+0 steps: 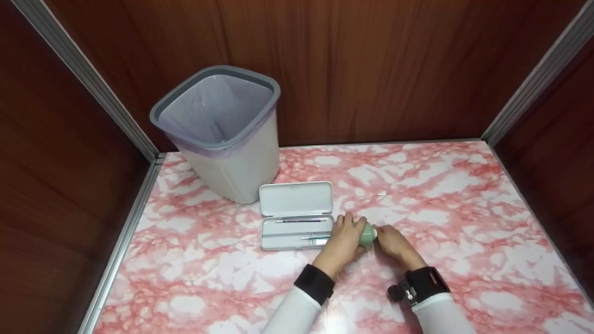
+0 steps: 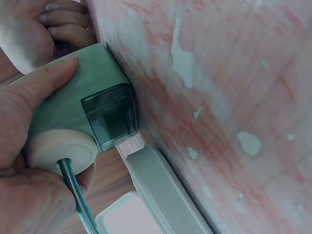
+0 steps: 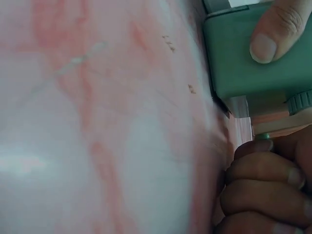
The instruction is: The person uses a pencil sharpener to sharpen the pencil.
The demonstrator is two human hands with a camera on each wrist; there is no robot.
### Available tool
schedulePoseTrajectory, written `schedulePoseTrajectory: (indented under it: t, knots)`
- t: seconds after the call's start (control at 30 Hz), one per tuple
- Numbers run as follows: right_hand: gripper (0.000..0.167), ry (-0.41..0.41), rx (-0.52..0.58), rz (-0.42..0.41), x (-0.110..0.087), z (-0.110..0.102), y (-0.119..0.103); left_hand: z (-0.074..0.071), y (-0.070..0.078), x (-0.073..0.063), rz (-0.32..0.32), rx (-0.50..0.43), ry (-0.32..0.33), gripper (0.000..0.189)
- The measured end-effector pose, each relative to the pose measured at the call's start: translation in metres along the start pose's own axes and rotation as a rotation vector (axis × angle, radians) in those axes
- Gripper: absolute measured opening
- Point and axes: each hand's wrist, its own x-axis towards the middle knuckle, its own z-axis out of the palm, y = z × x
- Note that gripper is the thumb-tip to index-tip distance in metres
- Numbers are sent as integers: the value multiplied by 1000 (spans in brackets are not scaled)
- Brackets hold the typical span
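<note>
A green pencil sharpener point(image 1: 367, 235) with a dark see-through shavings drawer point(image 2: 112, 117) is gripped by my left hand point(image 1: 343, 235), thumb pressed along its body. From its round pale front sticks a teal pencil point(image 2: 75, 190), which passes beside the left palm. At the sharpener's back end, my right hand point(image 1: 393, 242) has its fingers curled round the crank; the fist hides most of the handle. In the right wrist view the curled fingers point(image 3: 263, 195) sit just below the green housing, by a ridged green knob point(image 3: 301, 102).
An opened pencil case point(image 1: 297, 199) lies left of the left hand, with a dark pencil point(image 1: 301, 221) and a white block point(image 1: 320, 241) inside. Behind it stands a lined waste bin point(image 1: 232, 171). Wood-look panels point(image 1: 371, 69) enclose the marbled table point(image 1: 209, 287).
</note>
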Motion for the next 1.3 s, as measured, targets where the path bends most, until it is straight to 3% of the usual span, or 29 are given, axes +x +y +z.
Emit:
schedulePoseTrajectory:
  t: [0.3, 0.57, 0.77, 0.93, 1.3]
  knots:
    - [41, 6, -129, 4, -16, 5, -2, 1, 1, 1, -11, 41, -3, 73]
    - [43, 50, -31, 38, -31, 10, -1, 0, 2, 0, -18, 104, 17, 73]
    - [47, 33, 21, 63, -42, 10, -3, 0, 2, 0, -17, 115, 24, 74]
    - [46, 24, 28, 83, -48, 8, -7, 0, 2, 1, -20, 114, 14, 74]
    - [47, 98, 61, 103, -60, 3, -20, 0, 3, 1, -32, 113, 1, 75]
